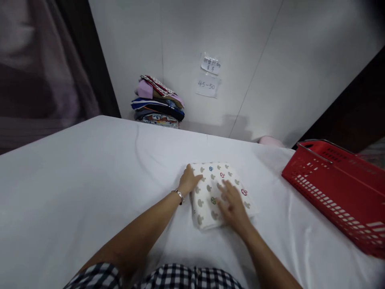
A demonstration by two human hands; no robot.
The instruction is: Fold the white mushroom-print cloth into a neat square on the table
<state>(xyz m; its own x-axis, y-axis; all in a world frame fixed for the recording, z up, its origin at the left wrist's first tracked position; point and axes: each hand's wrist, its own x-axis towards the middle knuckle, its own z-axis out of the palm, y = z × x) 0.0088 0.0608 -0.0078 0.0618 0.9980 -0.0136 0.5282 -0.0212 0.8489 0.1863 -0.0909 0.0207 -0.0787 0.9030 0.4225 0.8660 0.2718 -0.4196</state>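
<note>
A folded white cloth (210,180) with small coloured prints lies on the white sheet in front of me. My left hand (189,181) rests on its left edge, fingers laid against the fold; a bracelet sits on that wrist. Flat on top of the cloth lies my right hand (231,202), its fingers stretched out and slightly blurred. Neither hand grips anything.
The white-covered table (75,180) spreads wide to the left. A red plastic basket (339,188) stands at the right edge. A stack of folded clothes (158,102) sits at the back against the wall, under two paper notes (209,76). A pink item (270,140) lies at the back right.
</note>
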